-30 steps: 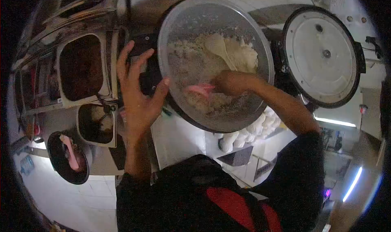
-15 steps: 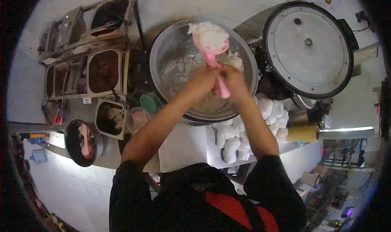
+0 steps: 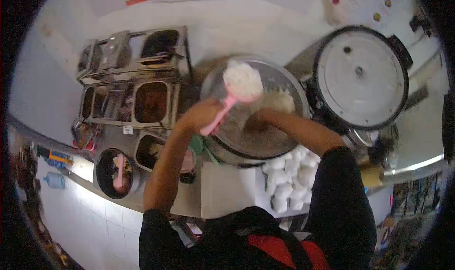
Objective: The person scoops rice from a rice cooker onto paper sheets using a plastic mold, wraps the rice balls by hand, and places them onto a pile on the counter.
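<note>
My left hand (image 3: 203,116) is closed round the handle of a pink rice scoop (image 3: 221,112) over the left side of a big round metal rice pot (image 3: 207,86). A heaped mound of white cooked rice (image 3: 242,79) fills the scoop's bowl. My right hand (image 3: 258,121) is down inside the pot's opening, close to the rice at its right side (image 3: 280,101). Motion blur smears its fingers, so I cannot tell what, if anything, they hold.
The pot's round lid (image 3: 360,78) stands open at the right. Several white wrapped bundles (image 3: 283,190) lie beside a white sheet (image 3: 227,187). Metal food pans (image 3: 150,101) stand left, near a black bowl (image 3: 108,182) with a pink utensil (image 3: 120,170). A green lid (image 3: 196,144) is below the pot.
Both hands were together on the scoop's handle. My right hand has let go and moved down into the pot, while my left hand has shifted left with the loaded scoop. The view has shifted.
</note>
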### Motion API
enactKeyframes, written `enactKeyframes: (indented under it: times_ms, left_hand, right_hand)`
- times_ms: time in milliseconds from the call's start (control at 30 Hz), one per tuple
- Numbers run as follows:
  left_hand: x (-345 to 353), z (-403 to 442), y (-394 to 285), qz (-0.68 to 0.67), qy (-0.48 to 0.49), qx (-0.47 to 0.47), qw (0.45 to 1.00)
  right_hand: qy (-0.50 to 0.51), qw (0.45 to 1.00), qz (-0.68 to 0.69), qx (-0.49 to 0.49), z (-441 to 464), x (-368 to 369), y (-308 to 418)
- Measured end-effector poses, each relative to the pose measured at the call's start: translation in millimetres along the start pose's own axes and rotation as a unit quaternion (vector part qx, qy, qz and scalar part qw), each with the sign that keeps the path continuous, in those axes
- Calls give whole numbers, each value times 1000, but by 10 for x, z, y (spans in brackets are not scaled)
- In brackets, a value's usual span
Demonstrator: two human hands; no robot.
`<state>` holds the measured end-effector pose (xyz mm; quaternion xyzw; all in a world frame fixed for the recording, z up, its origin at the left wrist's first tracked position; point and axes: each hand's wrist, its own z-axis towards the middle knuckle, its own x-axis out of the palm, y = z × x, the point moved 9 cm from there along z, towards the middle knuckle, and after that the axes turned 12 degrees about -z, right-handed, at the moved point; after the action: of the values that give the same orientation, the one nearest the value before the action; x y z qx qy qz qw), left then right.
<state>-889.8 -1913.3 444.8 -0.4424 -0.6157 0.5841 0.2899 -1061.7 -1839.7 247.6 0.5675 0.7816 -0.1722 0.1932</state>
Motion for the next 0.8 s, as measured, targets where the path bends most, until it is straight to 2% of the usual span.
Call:
enactKeyframes:
  times_ms: [33, 133, 233, 267, 333, 367, 433, 467, 500, 600, 667, 733, 767, 800]
  left_hand:
    - [-46, -117, -79, 34, 14, 0, 999]
    - [-178, -461, 135, -116, 20, -159, 980]
    - [-242, -537, 323, -91, 29, -148, 984]
    - [-213, -536, 408, -111, 40, -151, 981]
    - [-171, -484, 468, -137, 71, -145, 977]
    - [-151, -485, 450, -142, 68, -149, 976]
    - [-127, -500, 383, -151, 59, -151, 975]
    - [-137, -485, 330, -113, 50, -121, 985]
    - [-154, -501, 323, -76, 38, -96, 992]
    - [-99, -654, 225, -20, 25, -99, 995]
    - [-51, -616, 184, 27, 16, -87, 996]
    - [-9, -560, 171, 44, 30, -70, 996]
    - [-22, -599, 160, 51, 33, -64, 996]
    - [-15, -668, 187, -35, -11, -101, 994]
  right_hand:
    - [14, 1000, -3, 2, 38, -22, -42]
    - [46, 999, -15, 22, -70, -114, -146]
    - [30, 996, -31, 83, -384, -314, -305]
    - [4, 993, -40, 111, -495, -399, -365]
    - [-110, 971, -79, 196, -703, -610, -543]
    - [-213, 939, -106, 249, -909, -754, -570]
    - [-323, 882, -126, 319, -1147, -836, -791]
    - [-336, 873, -117, 333, -942, -771, -1029]
    - [-349, 866, -107, 341, -839, -773, -1150]
    - [-269, 911, -141, 280, -1023, -761, -614]
    - [-265, 916, -168, 249, -1147, -597, -480]
    - [-317, 899, -218, 210, -1044, -563, -443]
    - [-304, 898, -225, 226, -961, -532, -514]
    - [-291, 896, -232, 242, -865, -469, -607]
